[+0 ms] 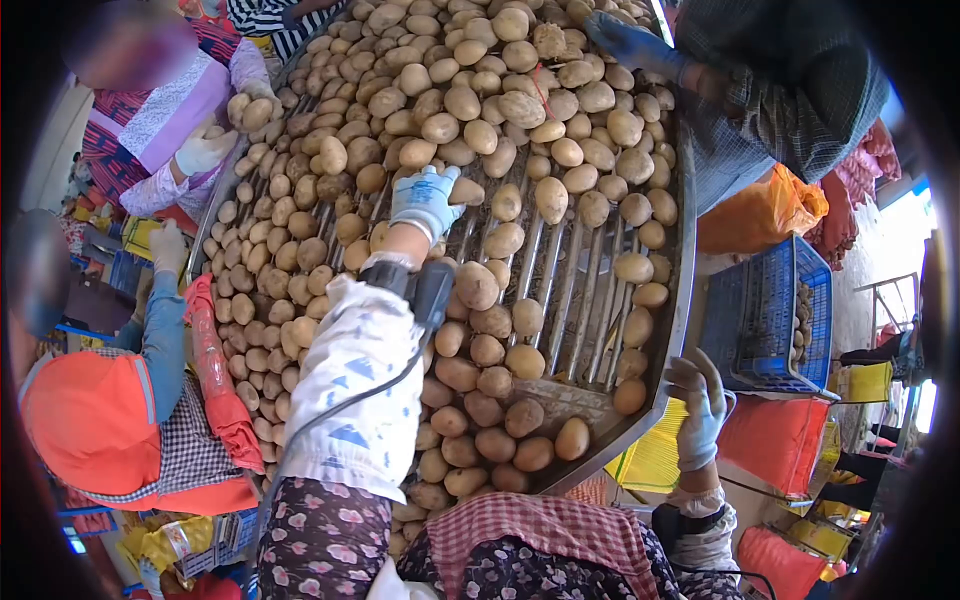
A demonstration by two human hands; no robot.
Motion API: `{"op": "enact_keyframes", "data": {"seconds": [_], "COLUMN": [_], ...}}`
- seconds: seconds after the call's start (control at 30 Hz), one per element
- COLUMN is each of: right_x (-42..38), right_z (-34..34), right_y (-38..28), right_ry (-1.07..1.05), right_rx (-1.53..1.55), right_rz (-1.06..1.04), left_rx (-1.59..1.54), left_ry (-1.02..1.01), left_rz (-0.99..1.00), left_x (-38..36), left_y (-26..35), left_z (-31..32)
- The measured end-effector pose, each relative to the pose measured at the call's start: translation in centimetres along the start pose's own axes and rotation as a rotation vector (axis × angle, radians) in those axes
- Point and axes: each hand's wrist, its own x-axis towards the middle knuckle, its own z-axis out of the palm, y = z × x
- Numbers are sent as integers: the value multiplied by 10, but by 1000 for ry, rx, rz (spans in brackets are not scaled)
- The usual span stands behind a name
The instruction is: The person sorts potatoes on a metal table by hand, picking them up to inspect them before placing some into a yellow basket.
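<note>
My left hand (424, 203), in a light blue and white glove, reaches over the middle of a metal roller table covered with potatoes. A brown potato (466, 192) sits between its thumb and fingers, and other potatoes (441, 128) lie around the hand. My right hand (697, 408), in a soiled glove, is raised beside the table's metal rim (684, 290) at the near right corner. Its fingers are apart and hold nothing. Bare rollers (570, 290) show between the potatoes to the right of my left arm.
Across the left side, a person holds potatoes in a gloved hand (252, 108); another wears an orange-red head covering (95, 420). A co-worker's blue glove (635, 45) touches potatoes at the far right. Blue crates (765, 315) and a red sack (765, 445) stand right of the table.
</note>
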Motion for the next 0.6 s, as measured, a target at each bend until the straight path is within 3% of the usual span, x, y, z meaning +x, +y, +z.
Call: {"op": "enact_keyframes", "data": {"seconds": [0.07,0.13,0.2,0.27,0.33,0.37,0.4,0.43,0.47,0.5,0.53,0.57,0.6], "right_x": [12,31,51,70,75,74,72,69,63,55,48,43,38], "right_z": [42,99,135,158,163,156,144,135,134,134,135,135,138], "right_y": [-21,-29,-14,18,25,31,38,42,39,32,26,21,0], "right_ry": [-316,-360,-415,-437,-270,-267,-346,-420,-405,-342,-276,-318,-378], "right_rx": [305,260,285,551,690,686,729,773,775,723,672,719,813], "right_rz": [91,-38,58,207,528,530,589,648,650,655,656,578,683], "left_rx": [-150,-450,-620,-816,-669,-427,-74,59,-92,-95,-74,-131,-188], "left_ry": [74,190,-27,187,351,164,565,466,117,60,193,85,148], "left_rz": [20,34,102,284,217,56,-60,-216,-316,-247,-170,-231,-163], "left_x": [-15,-45,-77,-95,-92,-82,-78,-73,-79,-86,-92,-92,-99], "left_y": [13,47,87,110,84,61,29,-8,-37,-51,-55,-56,-57], "left_z": [-10,-33,-46,-12,-34,-55,-14,13,17,17,17,17,18]}}
